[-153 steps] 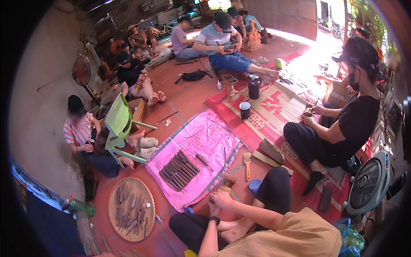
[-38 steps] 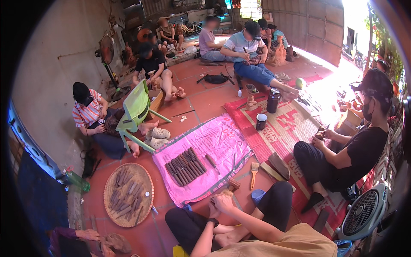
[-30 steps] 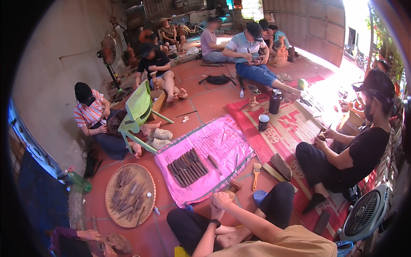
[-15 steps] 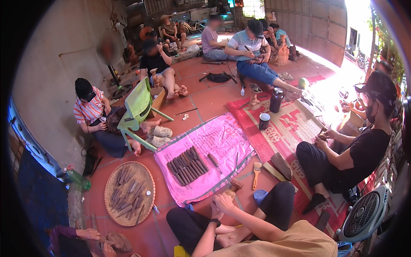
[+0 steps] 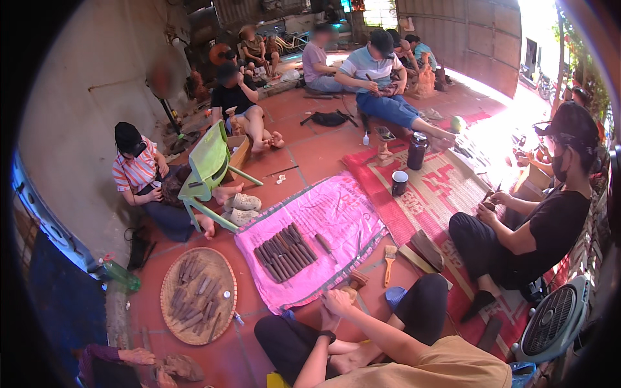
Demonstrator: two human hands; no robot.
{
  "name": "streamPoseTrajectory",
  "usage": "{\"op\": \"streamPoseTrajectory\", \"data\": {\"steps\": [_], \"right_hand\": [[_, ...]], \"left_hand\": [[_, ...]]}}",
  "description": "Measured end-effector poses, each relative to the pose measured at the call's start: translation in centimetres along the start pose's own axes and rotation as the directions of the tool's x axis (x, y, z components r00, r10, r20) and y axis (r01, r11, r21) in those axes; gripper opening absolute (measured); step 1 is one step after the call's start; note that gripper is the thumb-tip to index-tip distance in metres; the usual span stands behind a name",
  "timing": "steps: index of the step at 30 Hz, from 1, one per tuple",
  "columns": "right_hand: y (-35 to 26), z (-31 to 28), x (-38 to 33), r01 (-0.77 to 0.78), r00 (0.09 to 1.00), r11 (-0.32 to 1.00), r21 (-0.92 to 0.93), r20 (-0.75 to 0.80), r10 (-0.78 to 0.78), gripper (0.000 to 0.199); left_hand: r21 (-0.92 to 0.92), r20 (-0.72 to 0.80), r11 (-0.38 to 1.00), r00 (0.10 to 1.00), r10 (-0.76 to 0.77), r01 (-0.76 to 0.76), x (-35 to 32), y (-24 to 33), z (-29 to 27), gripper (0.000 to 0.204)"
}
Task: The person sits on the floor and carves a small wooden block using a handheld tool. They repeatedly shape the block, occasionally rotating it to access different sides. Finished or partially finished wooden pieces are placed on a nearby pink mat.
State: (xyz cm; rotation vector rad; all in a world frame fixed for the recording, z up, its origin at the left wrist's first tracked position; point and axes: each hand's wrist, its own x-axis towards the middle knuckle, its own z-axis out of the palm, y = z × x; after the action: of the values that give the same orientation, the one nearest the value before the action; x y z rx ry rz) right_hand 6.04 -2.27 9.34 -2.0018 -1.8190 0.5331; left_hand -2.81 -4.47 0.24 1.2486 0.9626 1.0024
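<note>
My left hand (image 5: 330,318) and my right hand (image 5: 338,301) are close together over my crossed legs, fingers closed around a carved-looking brown piece of wood (image 5: 357,279). The wood's upper end shows past my fingers; its lower part is hidden. My right hand lies over part of the left, so the left fingers are only partly seen. Just ahead is a pink sheet (image 5: 349,207), with several dark brown stick-like tool handles (image 5: 286,253) side by side on it. A single thin-bladed tool (image 5: 323,243) lies apart from them. A flat brush (image 5: 389,264) rests right of my hands.
A round woven tray (image 5: 166,284) with more brown sticks is at left. Beside it are a person's hands (image 5: 139,356). A green chair (image 5: 208,161), a black flask (image 5: 417,152), a cup (image 5: 400,183), wood blocks (image 5: 427,249) and a fan (image 5: 550,323) stand around. Several people sit nearby.
My hands stay closed on the wood, with the right shifted slightly. The whole view has moved a little. A thin tool now shows at the hands of the person on the right.
</note>
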Motion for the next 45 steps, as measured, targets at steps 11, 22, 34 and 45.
{"op": "streamPoseTrajectory", "data": {"steps": [11,22,34,45], "right_hand": [[0.4,-0.4,-2.3,0.076,0.997,0.997,-0.013,-0.002,-0.076,0.024],[-0.1,0.1,-0.1,0.107,0.993,0.990,-0.087,0.054,-0.103,0.020],[1.7,0.0,-0.7,0.148,0.988,0.974,-0.169,-0.010,-0.152,0.027],[-2.3,-0.8,1.1,0.235,0.970,0.948,-0.216,0.122,-0.213,0.035]], "left_hand": [[0.039,0.040,0.989,0.989,0.140,-0.141,-0.7,2.4,0.6,0.054],[-0.203,-0.057,0.977,0.995,-0.085,0.072,0.4,-2.8,-0.5,0.065],[0.111,-0.099,0.982,0.985,-0.144,0.155,-1.1,5.9,0.6,0.046],[0.331,-0.221,0.936,0.974,-0.046,0.119,-2.0,4.2,-0.5,0.054]]}}
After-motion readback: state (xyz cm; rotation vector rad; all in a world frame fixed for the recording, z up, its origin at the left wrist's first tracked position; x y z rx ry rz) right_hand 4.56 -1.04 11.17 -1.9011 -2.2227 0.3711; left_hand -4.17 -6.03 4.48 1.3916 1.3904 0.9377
